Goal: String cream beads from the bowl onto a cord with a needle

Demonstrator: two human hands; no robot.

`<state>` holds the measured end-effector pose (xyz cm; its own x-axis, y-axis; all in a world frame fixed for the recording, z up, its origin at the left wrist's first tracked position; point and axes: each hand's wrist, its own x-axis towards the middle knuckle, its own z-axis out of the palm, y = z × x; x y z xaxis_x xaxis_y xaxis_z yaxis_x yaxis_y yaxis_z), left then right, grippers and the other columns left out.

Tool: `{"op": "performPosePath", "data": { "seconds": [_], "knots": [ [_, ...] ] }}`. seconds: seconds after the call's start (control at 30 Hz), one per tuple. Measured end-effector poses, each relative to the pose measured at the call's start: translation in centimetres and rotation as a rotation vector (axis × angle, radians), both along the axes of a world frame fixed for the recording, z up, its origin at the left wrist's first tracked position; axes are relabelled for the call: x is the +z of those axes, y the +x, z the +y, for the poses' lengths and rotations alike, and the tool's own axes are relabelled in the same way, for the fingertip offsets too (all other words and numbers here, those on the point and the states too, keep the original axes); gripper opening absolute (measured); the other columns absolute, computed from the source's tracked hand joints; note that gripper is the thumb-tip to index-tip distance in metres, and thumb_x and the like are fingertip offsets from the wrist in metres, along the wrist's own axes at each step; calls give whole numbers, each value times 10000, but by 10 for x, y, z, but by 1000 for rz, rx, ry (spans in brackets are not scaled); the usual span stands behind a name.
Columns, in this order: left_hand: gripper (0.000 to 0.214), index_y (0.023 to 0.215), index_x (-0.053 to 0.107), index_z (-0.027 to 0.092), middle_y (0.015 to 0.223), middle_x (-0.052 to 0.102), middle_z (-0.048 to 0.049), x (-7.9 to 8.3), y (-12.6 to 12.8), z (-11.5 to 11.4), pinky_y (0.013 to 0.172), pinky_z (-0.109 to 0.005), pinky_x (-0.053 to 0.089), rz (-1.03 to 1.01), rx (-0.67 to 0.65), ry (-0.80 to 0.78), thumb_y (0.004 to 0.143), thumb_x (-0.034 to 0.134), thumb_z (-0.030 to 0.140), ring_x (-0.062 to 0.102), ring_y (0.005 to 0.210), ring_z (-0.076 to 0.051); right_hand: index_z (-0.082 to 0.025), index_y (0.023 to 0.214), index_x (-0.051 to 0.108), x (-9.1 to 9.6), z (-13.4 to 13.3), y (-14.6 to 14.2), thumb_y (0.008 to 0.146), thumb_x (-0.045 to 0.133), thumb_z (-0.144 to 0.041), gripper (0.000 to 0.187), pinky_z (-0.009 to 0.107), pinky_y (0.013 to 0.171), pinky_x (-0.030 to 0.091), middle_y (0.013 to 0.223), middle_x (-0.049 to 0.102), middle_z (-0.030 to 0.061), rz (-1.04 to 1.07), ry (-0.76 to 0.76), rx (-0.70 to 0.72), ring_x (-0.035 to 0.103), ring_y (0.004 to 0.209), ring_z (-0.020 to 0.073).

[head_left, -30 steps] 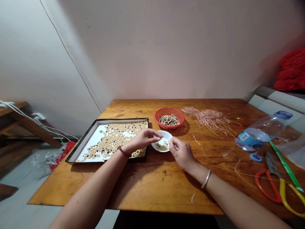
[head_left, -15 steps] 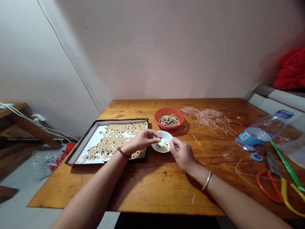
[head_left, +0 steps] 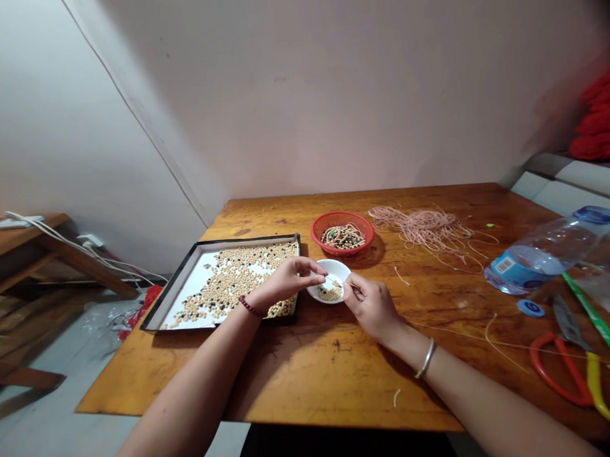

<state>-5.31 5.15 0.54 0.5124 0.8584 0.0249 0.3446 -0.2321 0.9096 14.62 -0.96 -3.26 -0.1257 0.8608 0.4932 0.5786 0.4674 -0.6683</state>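
Note:
Over the white bowl (head_left: 339, 268), my left hand (head_left: 292, 281) pinches one end of a thin pale cord (head_left: 334, 279) between thumb and forefinger. My right hand (head_left: 375, 305), just to the right of the bowl, is closed on the same cord; a long strand trails from it across the table to the right. A tiny dark spot shows at my left fingertips, too small to make out. Pale beads (head_left: 329, 294) lie in the bowl. Left of it, partly behind my left hand, stands a black-rimmed tray (head_left: 193, 268) of pale and dark loose beads.
Behind the bowl stands a red basket (head_left: 319, 237) with strung beads. A tangle of pink cord (head_left: 425, 226) lies farther right. At the right are a water bottle (head_left: 526, 266), its cap (head_left: 531, 308), scissors (head_left: 569, 328) and a green strip (head_left: 592, 315). Cord scraps lie about the wooden table (head_left: 289, 388).
The whole view has shifted slightly, so the table's things sit differently in the picture. Both hands stay over the bowl with the cord between them, nearly unchanged in pose.

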Motion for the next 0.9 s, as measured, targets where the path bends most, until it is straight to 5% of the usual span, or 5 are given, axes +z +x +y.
{"op": "performPosePath", "data": {
  "seconds": [0.9],
  "knots": [
    [404,782,709,119,732,682,-44,0,0,1,661,-233,470,-130,-58,-66,678,752,507,587,664,-116,-195,660,466,5,-7,0,886,457,-280,242,222,524,296,544,457,-36,19,99,-25,423,481,97]
  ]
}}
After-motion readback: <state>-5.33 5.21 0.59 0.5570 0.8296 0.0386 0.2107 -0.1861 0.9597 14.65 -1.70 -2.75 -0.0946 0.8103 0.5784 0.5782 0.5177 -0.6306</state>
